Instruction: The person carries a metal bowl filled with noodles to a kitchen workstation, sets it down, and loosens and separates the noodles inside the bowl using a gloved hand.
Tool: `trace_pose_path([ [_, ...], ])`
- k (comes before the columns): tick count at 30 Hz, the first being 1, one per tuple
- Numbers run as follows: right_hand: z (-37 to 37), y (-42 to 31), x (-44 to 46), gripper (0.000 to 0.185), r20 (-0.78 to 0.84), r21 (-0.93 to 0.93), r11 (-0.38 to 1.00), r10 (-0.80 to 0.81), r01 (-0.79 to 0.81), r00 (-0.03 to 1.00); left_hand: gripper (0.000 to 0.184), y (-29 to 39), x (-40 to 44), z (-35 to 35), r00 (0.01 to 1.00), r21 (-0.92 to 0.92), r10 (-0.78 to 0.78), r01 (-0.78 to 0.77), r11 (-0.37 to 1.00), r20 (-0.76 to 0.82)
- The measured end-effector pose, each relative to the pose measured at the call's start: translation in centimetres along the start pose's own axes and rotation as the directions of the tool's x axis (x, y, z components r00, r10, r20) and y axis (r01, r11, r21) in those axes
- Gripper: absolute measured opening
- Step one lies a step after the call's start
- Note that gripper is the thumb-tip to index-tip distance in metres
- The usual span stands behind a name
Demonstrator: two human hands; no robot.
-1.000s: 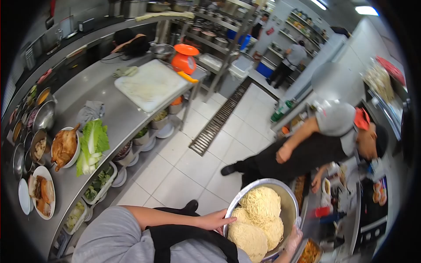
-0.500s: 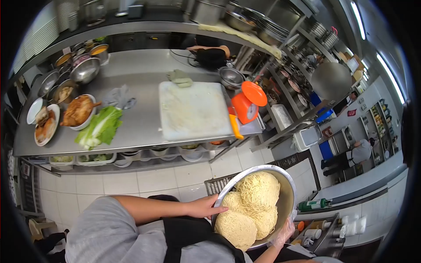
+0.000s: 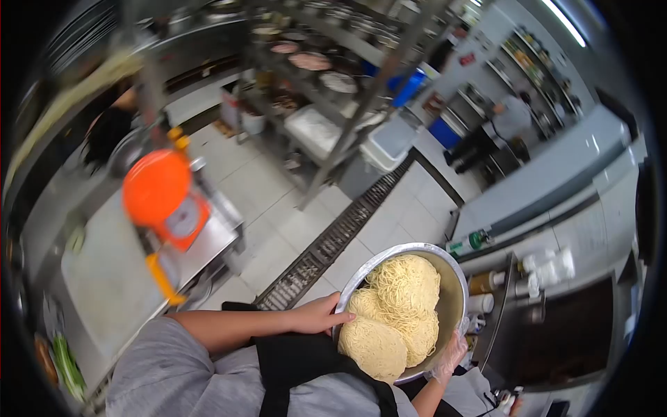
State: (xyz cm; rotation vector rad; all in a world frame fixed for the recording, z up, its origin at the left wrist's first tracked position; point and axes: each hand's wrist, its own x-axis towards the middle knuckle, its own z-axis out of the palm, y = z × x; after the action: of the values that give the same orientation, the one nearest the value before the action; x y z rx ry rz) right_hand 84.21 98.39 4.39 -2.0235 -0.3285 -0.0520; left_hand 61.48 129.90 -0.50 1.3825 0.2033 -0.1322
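Observation:
A large metal bowl (image 3: 453,295) is held in front of my body, tilted so its inside faces me. Several bundles of pale yellow noodles (image 3: 403,283) lie in it. My bare left hand (image 3: 321,314) grips the left rim, with the thumb over the edge. On the lower right side, my right hand (image 3: 450,356), in a clear plastic glove, closes around the rim. Some fingers of both hands are hidden by the bowl.
At left, the steel counter carries an orange scale (image 3: 165,198), a white cutting board (image 3: 104,271) and an orange-yellow handle (image 3: 163,279). A floor drain grate (image 3: 333,240) runs diagonally past shelving (image 3: 313,115). Another person (image 3: 511,121) stands far off. Bottles (image 3: 486,281) stand at right.
The view has swung right, so the counter has shifted to the left edge, and the drain grate and shelves fill the middle. Both hands keep their hold on the bowl of noodles.

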Motion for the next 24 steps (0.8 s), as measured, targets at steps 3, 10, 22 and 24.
trace_pose_path([
  [3,0.9,2.7,2.6,0.026,-0.149,0.104,0.993,0.07,-0.055,0.986,0.044,0.2,9.0,-2.4,0.986,0.064,-0.058,0.049,0.997,0.158],
  [10,-1.8,17.7,24.0,0.033,-0.299,-0.356,0.912,0.093,-0.201,0.95,0.055,2.1,34.2,-3.5,0.971,0.073,-0.093,0.079,0.994,0.22],
  [22,1.4,21.1,62.6,0.037,-0.245,-0.335,0.918,0.133,-0.213,0.96,0.054,11.3,68.2,-9.1,0.949,-0.123,-0.139,0.18,0.976,0.282],
  [24,2.6,25.8,67.4,0.038,-0.211,-0.517,0.853,-0.039,-0.078,0.977,0.052,11.2,74.9,-11.1,0.942,-0.134,-0.154,0.201,0.97,0.299],
])
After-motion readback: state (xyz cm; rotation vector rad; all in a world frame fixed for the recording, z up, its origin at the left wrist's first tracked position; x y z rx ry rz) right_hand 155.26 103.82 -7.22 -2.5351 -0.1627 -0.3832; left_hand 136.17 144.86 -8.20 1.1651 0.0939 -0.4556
